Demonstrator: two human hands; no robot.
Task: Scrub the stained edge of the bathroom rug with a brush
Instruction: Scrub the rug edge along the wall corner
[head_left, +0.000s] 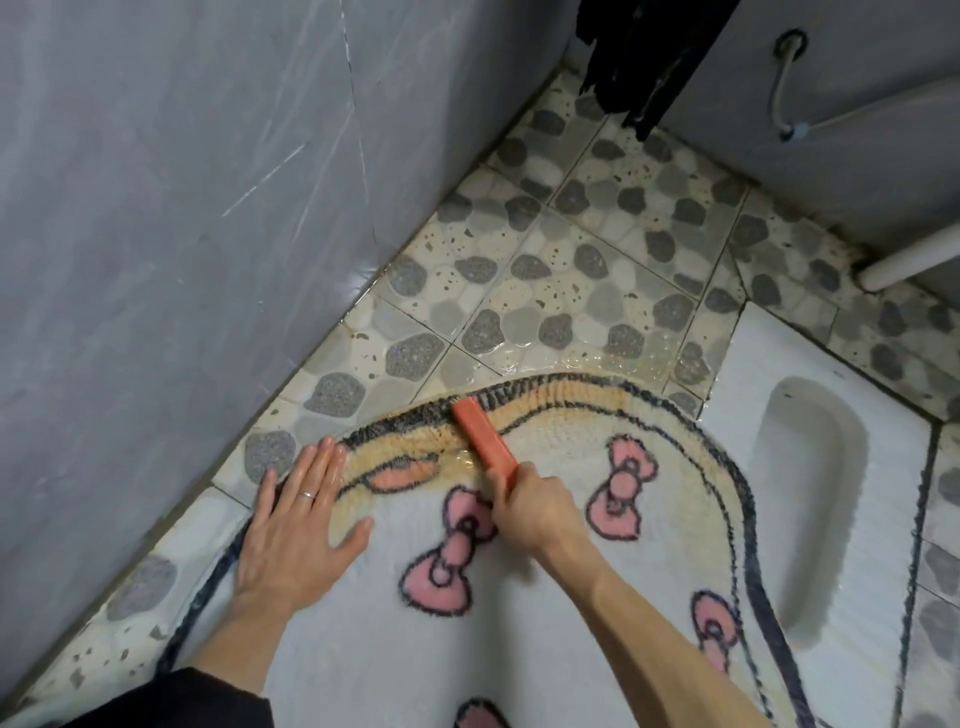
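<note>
- Right hand (530, 512): grip closed around orange brush (483, 441), head on rug's (363, 649) stained far edge (545, 397).
- Left hand (296, 525): fingers flat, pressing rug beside it.
- Wet pebble-tile floor (545, 270).

No readable text, label, brand or number shows anywhere.

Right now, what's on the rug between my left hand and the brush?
In the head view, only rug lies between the left hand and the orange brush: wet, yellow-stained pile with a pink oval patch outlined in black.
</note>
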